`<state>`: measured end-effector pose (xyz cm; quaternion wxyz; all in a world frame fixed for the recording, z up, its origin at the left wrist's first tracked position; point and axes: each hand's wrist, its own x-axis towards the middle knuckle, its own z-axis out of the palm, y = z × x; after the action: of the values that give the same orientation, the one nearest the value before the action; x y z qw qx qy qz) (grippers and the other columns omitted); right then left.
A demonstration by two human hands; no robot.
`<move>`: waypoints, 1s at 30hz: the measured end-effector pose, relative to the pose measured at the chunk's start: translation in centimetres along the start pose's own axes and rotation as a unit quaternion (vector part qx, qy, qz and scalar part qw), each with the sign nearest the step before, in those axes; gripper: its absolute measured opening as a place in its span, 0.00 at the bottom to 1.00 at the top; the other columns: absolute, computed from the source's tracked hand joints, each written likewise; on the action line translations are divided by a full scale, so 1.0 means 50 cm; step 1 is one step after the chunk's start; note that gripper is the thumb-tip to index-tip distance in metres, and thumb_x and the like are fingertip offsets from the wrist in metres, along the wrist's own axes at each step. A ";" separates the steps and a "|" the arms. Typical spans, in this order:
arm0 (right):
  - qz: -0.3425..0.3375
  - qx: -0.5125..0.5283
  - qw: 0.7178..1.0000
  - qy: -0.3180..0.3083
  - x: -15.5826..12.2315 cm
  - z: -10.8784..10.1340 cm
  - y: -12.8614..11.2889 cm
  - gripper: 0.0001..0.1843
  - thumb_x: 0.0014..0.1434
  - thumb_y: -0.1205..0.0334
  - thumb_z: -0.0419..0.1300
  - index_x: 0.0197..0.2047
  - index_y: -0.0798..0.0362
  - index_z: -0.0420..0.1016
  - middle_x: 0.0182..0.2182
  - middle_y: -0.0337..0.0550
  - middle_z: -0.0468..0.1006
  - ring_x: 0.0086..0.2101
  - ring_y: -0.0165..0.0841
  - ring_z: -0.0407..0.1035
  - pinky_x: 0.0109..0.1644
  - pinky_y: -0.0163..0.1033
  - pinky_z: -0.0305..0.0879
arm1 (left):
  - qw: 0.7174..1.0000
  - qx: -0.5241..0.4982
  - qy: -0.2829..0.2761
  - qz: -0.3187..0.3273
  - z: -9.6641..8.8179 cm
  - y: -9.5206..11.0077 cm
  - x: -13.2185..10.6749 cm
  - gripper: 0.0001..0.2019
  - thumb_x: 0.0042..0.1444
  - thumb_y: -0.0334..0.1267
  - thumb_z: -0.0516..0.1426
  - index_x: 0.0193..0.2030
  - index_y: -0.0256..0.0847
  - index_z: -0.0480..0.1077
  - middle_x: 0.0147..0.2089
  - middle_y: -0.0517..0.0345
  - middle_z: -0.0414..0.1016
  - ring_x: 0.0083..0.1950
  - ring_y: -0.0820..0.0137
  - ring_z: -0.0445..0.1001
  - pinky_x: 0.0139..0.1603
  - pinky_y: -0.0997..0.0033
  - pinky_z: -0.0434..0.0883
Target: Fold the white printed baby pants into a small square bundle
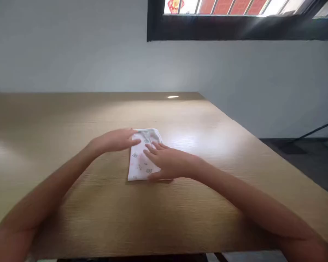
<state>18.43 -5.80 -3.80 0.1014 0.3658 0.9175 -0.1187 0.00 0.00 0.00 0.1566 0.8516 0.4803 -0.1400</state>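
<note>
The folded cloth (140, 163) lies mid-table under flat, outstretched fingers: the left hand (113, 141) on its far edge, the right hand (168, 163) on its right side. The table (98, 211) is wood, with a grey wall (71, 43) and a window (235, 29) behind.

Folded cloth (139, 164) partly beneath blurred left hand (116, 141) and right hand (168, 163)

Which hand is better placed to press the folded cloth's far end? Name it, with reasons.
Left, probably. The left hand has its fingertips at the far end of the folded cloth, while the right hand lies flat on the near half, pinning it to the table.
</note>
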 end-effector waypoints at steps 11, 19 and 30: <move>0.076 0.050 0.987 -0.131 0.010 0.007 0.012 0.59 0.40 0.55 0.68 0.63 0.74 0.37 0.62 0.63 0.33 0.60 0.48 0.32 0.57 0.44 0.57 | 0.984 0.130 -0.122 0.025 0.090 0.102 -0.047 0.26 0.48 0.36 0.54 0.55 0.31 0.59 0.49 0.38 0.66 0.38 0.56 0.71 0.32 0.66 0.66; 0.058 0.063 0.990 -0.112 0.006 0.000 0.020 0.28 0.47 0.59 0.58 0.50 0.66 0.66 0.52 0.62 0.62 0.44 0.46 0.65 0.32 0.40 0.64 | 0.990 0.123 -0.043 0.049 0.110 0.100 -0.026 0.11 0.48 0.28 0.49 0.38 0.31 0.69 0.32 0.45 0.70 0.30 0.62 0.68 0.26 0.69 0.59; 0.014 0.354 0.933 0.054 0.002 -0.026 0.142 0.13 0.59 0.58 0.49 0.25 0.54 0.58 0.24 0.36 0.60 0.23 0.26 0.55 0.24 0.32 0.53 | 0.941 -0.319 -0.058 0.099 0.045 -0.077 0.080 0.15 0.54 0.46 0.47 0.36 0.39 0.68 0.36 0.57 0.69 0.36 0.69 0.65 0.33 0.73 0.61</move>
<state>23.16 -0.36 -3.61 -0.0826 0.3970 0.8146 -0.4148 -1.49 4.09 -4.10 0.4608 0.7905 0.4032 -0.0129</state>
